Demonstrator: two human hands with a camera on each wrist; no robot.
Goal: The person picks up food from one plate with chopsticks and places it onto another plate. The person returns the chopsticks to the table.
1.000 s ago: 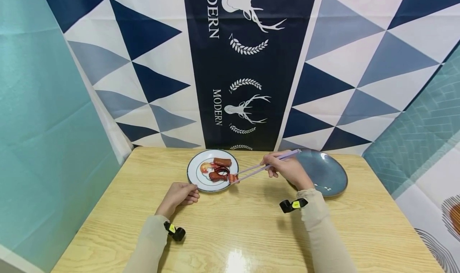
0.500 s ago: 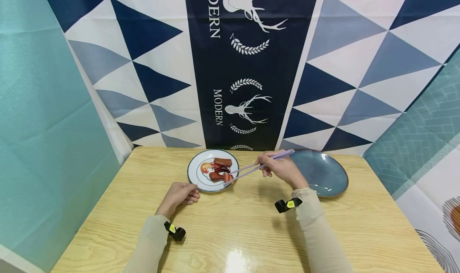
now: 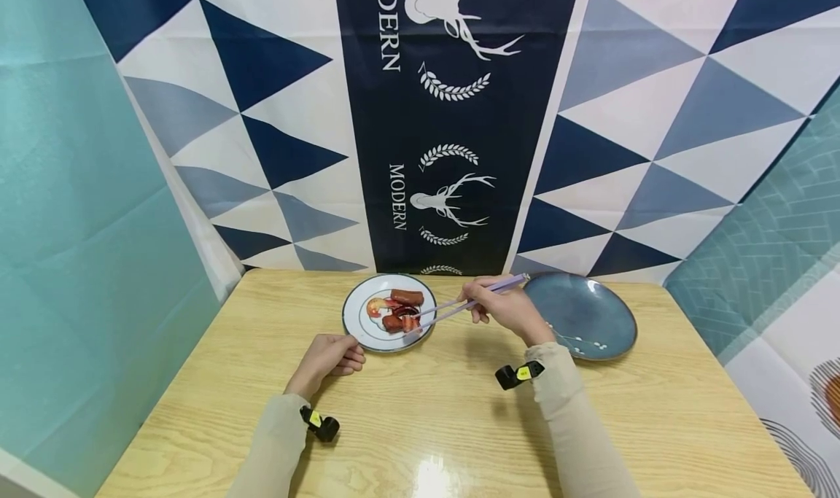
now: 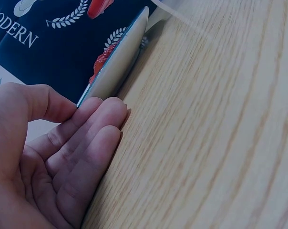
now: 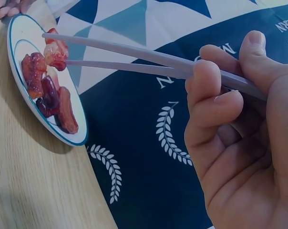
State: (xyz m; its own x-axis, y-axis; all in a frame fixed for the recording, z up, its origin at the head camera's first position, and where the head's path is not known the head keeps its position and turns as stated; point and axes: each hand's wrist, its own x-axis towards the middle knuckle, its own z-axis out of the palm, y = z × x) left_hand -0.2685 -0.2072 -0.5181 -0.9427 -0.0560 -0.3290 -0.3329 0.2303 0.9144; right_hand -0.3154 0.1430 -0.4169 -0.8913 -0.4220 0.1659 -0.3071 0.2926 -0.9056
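Note:
A white plate [image 3: 353,310] with a blue rim bears several food pieces: a brown sausage-like piece [image 3: 407,297], an orange-and-yellow curled piece [image 3: 376,306] and a reddish-brown drumstick-like piece [image 3: 391,323]. At its near left edge, my left hand [image 3: 328,355] pinches the rim between thumb and fingers; the left wrist view shows the plate [image 4: 119,71] edge-on. My right hand [image 3: 502,308] grips a pair of pale purple chopsticks [image 5: 125,50]. Between their tips is a small red-and-white meat-like piece [image 5: 55,51], over the plate's near right part, overlapping the drumstick-like piece in the head view.
Right of the white plate, a dark blue oval plate [image 3: 584,312] with small white flowers stands partly behind my right hand and wrist. Both plates are at the back of the wooden table [image 3: 420,410], near a patterned cloth backdrop [image 3: 453,119].
My right hand has moved left, carrying the chopsticks and the red-and-white piece from the plate's right edge further in over it. The left hand has stayed at the rim.

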